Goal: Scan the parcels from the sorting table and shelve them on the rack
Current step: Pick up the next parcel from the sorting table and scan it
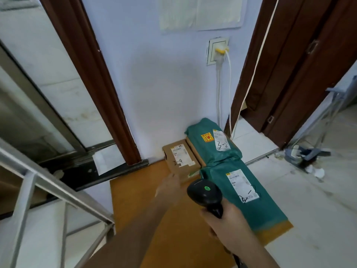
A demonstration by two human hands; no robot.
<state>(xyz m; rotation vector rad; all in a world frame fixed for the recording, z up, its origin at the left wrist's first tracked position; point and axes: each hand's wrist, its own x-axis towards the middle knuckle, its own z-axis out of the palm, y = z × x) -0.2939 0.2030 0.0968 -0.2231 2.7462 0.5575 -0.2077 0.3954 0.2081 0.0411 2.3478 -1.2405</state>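
Three parcels lie on the wooden sorting table point(146, 206) against the wall. A small cardboard box point(181, 161) marked "2-4" sits at the far end. My left hand point(170, 187) reaches to its near edge and touches it; whether the fingers curl is unclear. To the right lies a green-wrapped parcel point(212, 144) labelled "3-2", with a longer green parcel point(249, 202) in front of it. My right hand point(226, 223) grips the handle of a black barcode scanner point(205, 194) with a green light, held over the long green parcel's near left side.
A grey metal rack frame point(38, 182) stands at the lower left. Dark brown door frames point(92, 74) flank the wall. A wall socket point(218, 51) with white cables hangs above the parcels. A folding metal stand point(316, 136) is at the right on the tiled floor.
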